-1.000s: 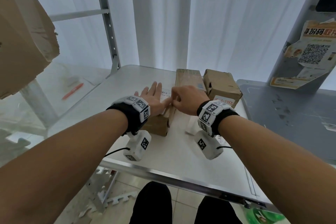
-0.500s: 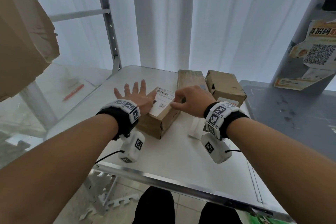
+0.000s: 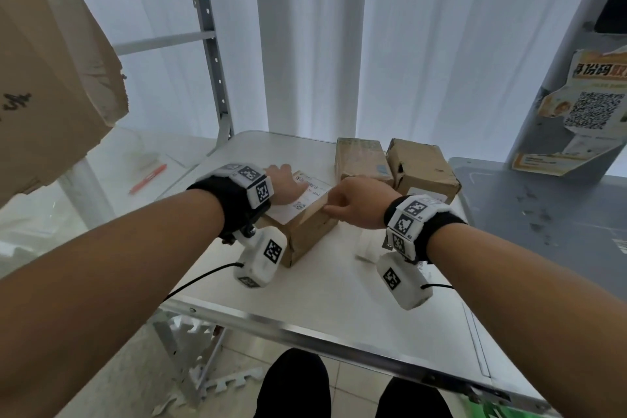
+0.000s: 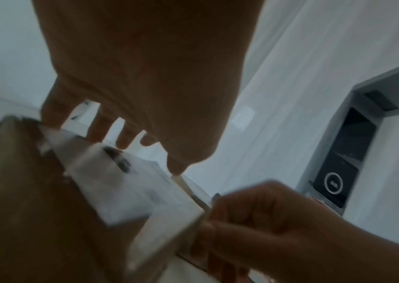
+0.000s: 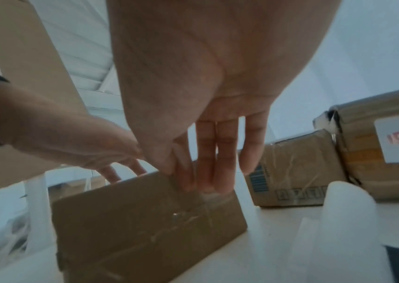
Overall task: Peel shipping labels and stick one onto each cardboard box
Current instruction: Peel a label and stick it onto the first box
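Left hand (image 3: 284, 184) has slid flat onto the label (image 3: 303, 197); right hand (image 3: 356, 202) pinches the box (image 3: 307, 231) edge.

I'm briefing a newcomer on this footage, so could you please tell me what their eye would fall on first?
First, the two hands meeting at table centre: the left hand lies flat on a white label atop the near box, while the right hand has its fingers at the box's right top edge. Behind stand two more boxes. A torn carton looms upper left.
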